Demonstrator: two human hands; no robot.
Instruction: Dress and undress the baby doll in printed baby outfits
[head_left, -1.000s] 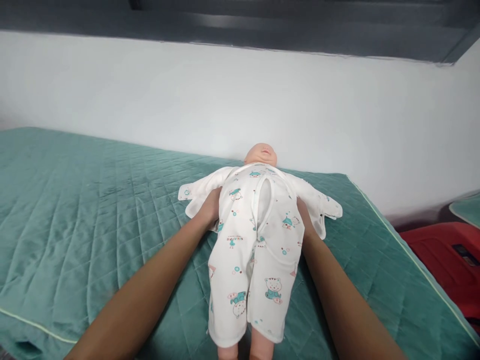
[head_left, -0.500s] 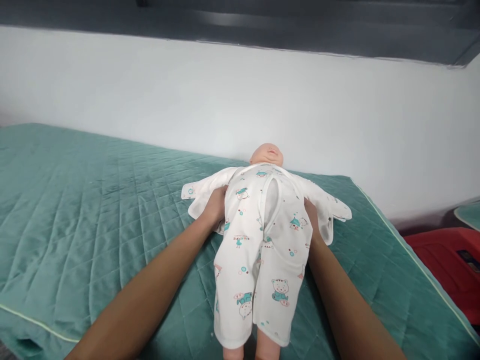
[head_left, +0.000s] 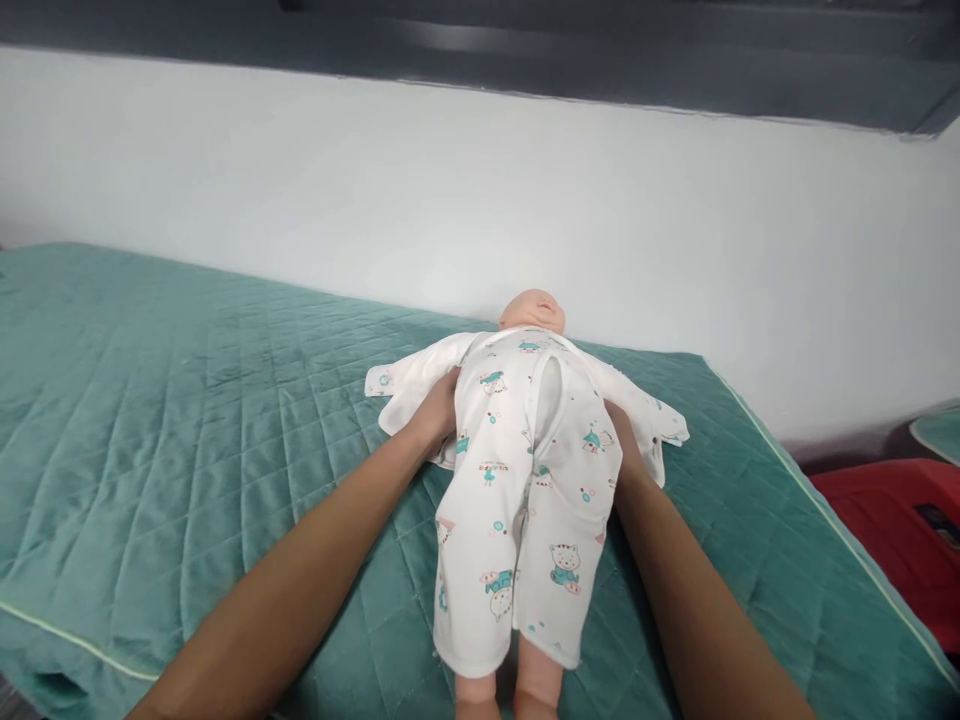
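A baby doll (head_left: 534,312) lies on its back on a green quilted bed cover, its head near the wall. It wears a white jacket (head_left: 420,368), sleeves spread to both sides, and white open-crotch trousers (head_left: 491,500) printed with cats. My left hand (head_left: 441,408) is closed at the left side of the trousers near the waist. On the opposite side, my right hand (head_left: 624,438) is closed on the trousers too. The fingertips of both hands are hidden behind the cloth and the doll's body. Bare doll legs (head_left: 537,680) show below the hems.
The green bed cover (head_left: 187,440) stretches widely to the left and ends at a piped edge on the right. A white wall (head_left: 300,190) stands behind, under a dark overhanging panel (head_left: 525,50). A red plastic object (head_left: 885,530) sits beyond the right edge.
The trousers have shifted slightly upward and to the right, and a bit more of the doll's legs shows. The right sleeve has drawn in slightly; my hands stay at the sides.
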